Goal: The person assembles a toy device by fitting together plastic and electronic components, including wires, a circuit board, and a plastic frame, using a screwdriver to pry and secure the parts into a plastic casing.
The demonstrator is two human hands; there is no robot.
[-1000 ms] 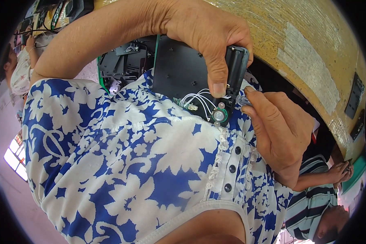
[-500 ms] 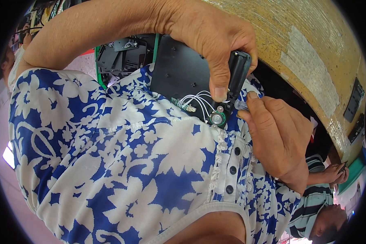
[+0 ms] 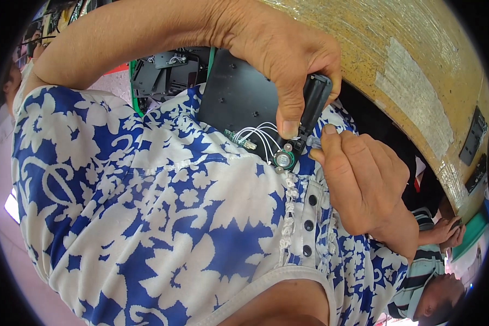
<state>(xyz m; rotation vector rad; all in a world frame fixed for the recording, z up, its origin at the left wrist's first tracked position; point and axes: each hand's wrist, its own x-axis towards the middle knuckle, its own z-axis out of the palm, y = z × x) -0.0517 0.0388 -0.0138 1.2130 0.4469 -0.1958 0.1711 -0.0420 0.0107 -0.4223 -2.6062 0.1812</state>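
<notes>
My left hand [image 3: 288, 60] grips a black plastic casing [image 3: 231, 87] by its thick end, held against my patterned shirt. The thumb presses flat on the casing beside thin white wires [image 3: 263, 130], with the fingers curled behind. The wires run between a small green circuit board [image 3: 239, 139] and a round metal-centred part [image 3: 283, 158] at the casing's near corner. Between thumb and forefinger of my right hand [image 3: 358, 179] is a small clear bluish piece [image 3: 313, 142], its tip right at the casing's edge. I cannot make out what kind of thing it is.
A green-edged bin [image 3: 135, 89] at the upper left holds several black plastic parts [image 3: 165, 76]. The yellowish worktable [image 3: 358, 49] curves along the upper right, bearing a pale patch and black pieces [image 3: 474, 136]. A co-worker in a striped shirt [image 3: 421, 266] sits at the lower right.
The casing has shifted slightly left, my left thumb with it. My right hand has moved a little left too, still pinching the clear piece against the casing's edge.
</notes>
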